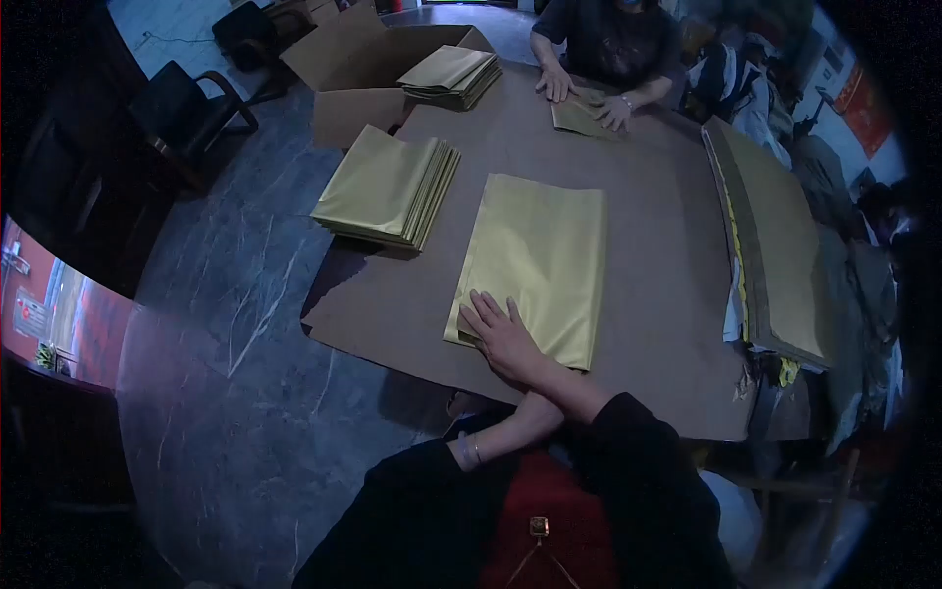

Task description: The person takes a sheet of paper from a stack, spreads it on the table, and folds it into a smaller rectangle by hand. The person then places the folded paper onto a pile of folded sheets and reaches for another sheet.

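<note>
The right hand (505, 339) rests flat, fingers slightly spread, clamped on nothing, at the near-left corner of the shiny gold rectangular sheet (540, 245), by the near edge of the brown cardboard-topped table (667, 294); the left hand is hidden, its grip impossible to tell. Stacked gold sheets (378, 187) sit at the left edge

On the brown tabletop (657, 265), an open lane runs between the flat, folded gold sheet (540, 245) and the thick gold-faced slab (775, 245) at right. The tall folded gold stack (383, 187) narrows the left passage. A co-worker's hands (559, 82) obstruct the far side; crossed forearms (569, 388), the near edge.
</note>
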The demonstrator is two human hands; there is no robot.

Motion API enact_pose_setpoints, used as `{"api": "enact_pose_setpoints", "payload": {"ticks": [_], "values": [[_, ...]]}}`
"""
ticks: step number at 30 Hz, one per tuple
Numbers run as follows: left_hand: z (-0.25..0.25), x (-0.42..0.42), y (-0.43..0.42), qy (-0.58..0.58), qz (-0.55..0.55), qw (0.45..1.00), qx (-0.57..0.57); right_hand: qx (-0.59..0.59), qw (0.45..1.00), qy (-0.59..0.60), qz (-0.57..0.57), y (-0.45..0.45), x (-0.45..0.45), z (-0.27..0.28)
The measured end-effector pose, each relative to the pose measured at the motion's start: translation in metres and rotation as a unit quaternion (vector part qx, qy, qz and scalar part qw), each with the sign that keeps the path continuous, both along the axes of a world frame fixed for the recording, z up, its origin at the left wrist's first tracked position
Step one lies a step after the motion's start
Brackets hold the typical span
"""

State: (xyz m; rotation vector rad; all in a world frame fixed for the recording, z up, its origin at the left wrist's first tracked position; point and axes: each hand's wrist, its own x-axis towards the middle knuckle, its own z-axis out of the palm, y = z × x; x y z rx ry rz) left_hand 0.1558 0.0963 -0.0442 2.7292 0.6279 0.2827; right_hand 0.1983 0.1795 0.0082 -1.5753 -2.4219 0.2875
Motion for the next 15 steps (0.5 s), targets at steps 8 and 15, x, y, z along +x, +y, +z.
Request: {"api": "enact_pose_setpoints", "payload": {"ticks": [8, 15], "values": [[0.003, 0.001, -0.001, -0.035, 0.015, 0.999, 0.019, 0.021, 0.999, -0.017, 0.029, 0.005, -0.005, 0.0], [0.002, 0.003, 0.001, -0.063, 0.007, 0.998, 0.024, 0.029, 0.998, -0.04, 0.045, 0.008, -0.006, -0.001]]}}
